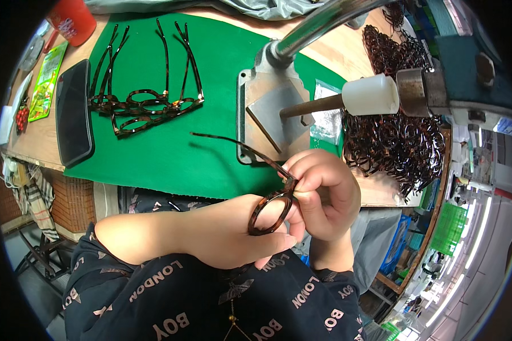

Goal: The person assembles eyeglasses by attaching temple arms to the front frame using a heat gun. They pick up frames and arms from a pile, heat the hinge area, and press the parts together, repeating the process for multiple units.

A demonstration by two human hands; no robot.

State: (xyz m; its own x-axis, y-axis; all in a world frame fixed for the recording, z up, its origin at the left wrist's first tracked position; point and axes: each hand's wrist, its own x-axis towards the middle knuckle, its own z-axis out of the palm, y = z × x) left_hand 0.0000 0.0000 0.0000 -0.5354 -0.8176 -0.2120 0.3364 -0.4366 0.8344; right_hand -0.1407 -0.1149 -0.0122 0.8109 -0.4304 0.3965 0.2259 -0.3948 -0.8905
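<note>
A tortoiseshell eyeglass frame (254, 219) is held between my two hands, just in front of the green mat's near edge. My left hand (242, 224) grips its front from below, with thumb and fingers around the rim. At the hinge end, my right hand (330, 190) pinches the frame between thumb and fingers. One temple arm sticks out up and to the left over the mat. The rest of the frame is hidden behind my hands. Beyond them stands a bench machine with a metal base (247, 133), a rod (313, 106) and a white collar (370, 95).
Several similar eyeglass frames (133, 122) lie on the green mat (210, 74), beside a black phone (74, 113). A large heap of dark frames (392, 142) covers the right. A red cup (74, 23) stands far left. A clear plastic bag (327, 122) sits by the machine.
</note>
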